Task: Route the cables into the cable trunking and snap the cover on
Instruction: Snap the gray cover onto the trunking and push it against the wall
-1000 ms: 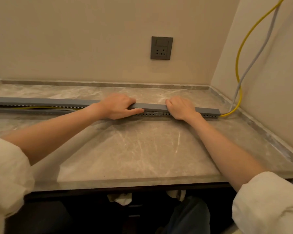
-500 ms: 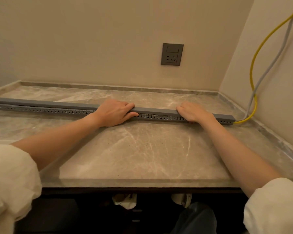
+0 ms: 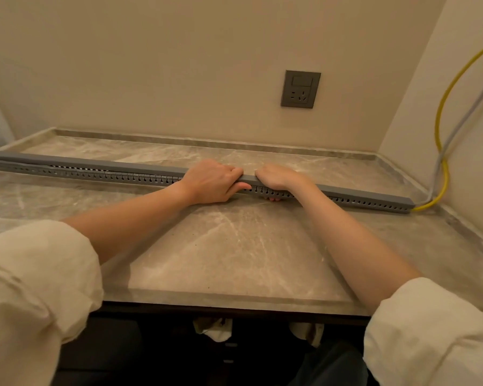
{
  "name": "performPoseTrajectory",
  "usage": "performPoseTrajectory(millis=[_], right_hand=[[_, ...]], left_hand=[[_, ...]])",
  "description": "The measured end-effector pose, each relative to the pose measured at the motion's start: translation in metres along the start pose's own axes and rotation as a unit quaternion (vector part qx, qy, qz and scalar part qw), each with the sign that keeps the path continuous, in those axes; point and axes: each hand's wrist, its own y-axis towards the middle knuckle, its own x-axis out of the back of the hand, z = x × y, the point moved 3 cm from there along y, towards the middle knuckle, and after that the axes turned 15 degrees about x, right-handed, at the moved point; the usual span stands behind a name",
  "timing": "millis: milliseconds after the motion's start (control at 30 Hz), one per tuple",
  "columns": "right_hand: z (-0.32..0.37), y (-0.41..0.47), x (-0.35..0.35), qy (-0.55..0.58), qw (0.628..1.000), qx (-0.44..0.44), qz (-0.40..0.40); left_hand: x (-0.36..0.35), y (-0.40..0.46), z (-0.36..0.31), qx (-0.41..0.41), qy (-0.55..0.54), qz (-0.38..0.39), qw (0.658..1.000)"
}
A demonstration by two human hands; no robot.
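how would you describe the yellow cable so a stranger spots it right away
Look to the right wall above the counter. Two cables hang down it side by side and reach the right end of the grey trunking. The yellow cable is the bright one; its neighbour is a pale grey cable.

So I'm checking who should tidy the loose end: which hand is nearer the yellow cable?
Right. The right hand grips the trunking closer to the end where the yellow cable exits; the left hand sits beside it, farther along.
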Motion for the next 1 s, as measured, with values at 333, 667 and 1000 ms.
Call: performPoseTrajectory(millis=[333,667,1000], right_hand=[[-0.003,0.004,-0.009,-0.125,0.99,0.033,-0.049],[-0.004,0.003,-0.008,-0.118,0.99,0.06,-0.045],[-0.002,0.0,-0.007,-0.125,0.986,0.059,-0.088]], left_hand=[[-0.007,0.001,0.003,0.0,0.006,0.018,1.0],[-0.007,0.002,0.009,0.011,-0.024,0.052,0.998],[0.011,-0.045,0.085,0.114,-0.003,0.094,0.989]])
